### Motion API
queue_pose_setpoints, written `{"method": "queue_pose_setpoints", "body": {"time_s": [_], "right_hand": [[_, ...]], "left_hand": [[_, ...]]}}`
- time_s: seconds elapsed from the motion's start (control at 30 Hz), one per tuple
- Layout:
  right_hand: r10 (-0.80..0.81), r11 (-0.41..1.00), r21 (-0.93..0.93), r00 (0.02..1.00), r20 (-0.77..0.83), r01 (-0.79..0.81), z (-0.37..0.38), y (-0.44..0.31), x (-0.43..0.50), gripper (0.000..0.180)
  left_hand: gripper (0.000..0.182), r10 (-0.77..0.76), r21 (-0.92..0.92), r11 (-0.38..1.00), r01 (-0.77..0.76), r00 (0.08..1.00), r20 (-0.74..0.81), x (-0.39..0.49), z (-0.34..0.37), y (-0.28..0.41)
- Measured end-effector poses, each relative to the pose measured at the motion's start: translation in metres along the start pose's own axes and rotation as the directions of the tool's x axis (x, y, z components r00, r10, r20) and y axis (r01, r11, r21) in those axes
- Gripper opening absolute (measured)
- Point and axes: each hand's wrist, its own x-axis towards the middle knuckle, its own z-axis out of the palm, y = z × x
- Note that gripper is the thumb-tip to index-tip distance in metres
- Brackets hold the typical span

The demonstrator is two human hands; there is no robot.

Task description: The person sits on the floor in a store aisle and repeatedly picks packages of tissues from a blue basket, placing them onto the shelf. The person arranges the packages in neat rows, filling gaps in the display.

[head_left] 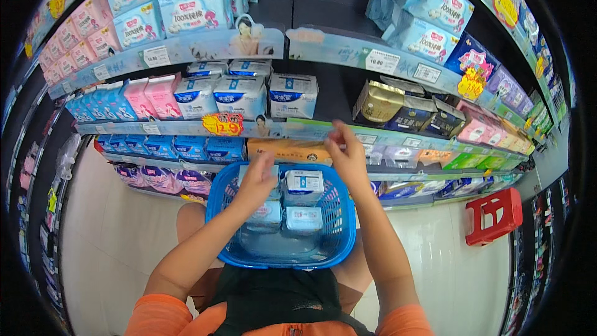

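Note:
A blue plastic shopping basket rests across the person's lap, with several soft packs in it. My left hand, slightly blurred, hovers over the basket's far left part, its fingers apart and nothing seen in them. Beneath it, a pale pack is partly hidden. In the basket, a white-and-blue pack stands at the far right, and two light-blue packs sit nearer. My right hand is raised beyond the basket's far right corner, before the shelf edge, its fingers bent, apart and empty. Behind it lies an orange box on a lower shelf.
White-and-blue sanitary pad packs stand on the middle shelf, left of a gold pack and dark packs. Light-blue packs fill part of the shelf above. Price-tagged shelf edges project ahead. A red plastic stool is on the right-hand floor.

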Motion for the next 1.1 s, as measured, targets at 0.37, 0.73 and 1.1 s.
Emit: {"method": "queue_pose_setpoints", "body": {"time_s": [0.37,0.73,1.1], "right_hand": [[0.430,0.900,-0.144,0.893,0.136,-0.411,0.032,0.107,-0.117,0.062],[-0.100,0.994,-0.065,0.983,-0.155,0.091,-0.018,-0.033,-0.074,0.062],[-0.039,0.967,0.226,0.948,-0.315,0.115,-0.065,-0.030,0.018,0.055]], "left_hand": [[0.074,-0.409,-0.131,0.890,0.436,0.892,0.190,-0.013,0.055,-0.073],[0.082,0.272,-0.012,0.962,-0.272,0.958,0.097,-0.038,0.058,0.036],[0.082,0.435,0.073,0.892,-0.446,0.891,0.128,0.023,0.107,0.087]]}}
